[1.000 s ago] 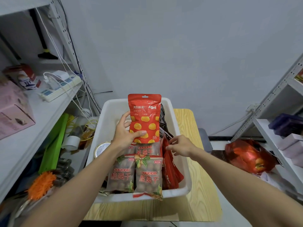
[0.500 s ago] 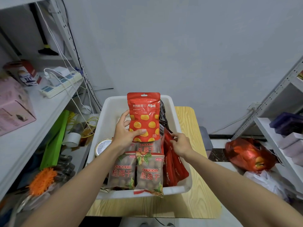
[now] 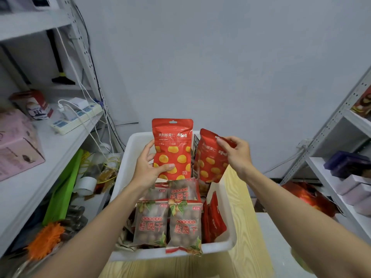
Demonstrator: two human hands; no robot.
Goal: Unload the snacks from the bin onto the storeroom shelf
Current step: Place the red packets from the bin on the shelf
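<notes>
A white plastic bin stands on a small wooden table in front of me. My left hand holds a red chestnut pouch upright above the bin's far end. A second red chestnut pouch hangs tilted beside it, pinched at its top corner by my right hand. Several brownish longan packs lie at the bin's near end, and more red pouches stand along its right side. The white storeroom shelf runs along my left.
On the left shelf sit a pink box, a power strip with white cables and a red-and-white carton. Below it lie a green strip, a tape roll and orange bristles. Another rack with purple boxes stands on the right, a red bag under it.
My right hand has pulled a second red pouch up out of the bin's right side and lifted it beside the first. My left hand has kept its pouch up.
</notes>
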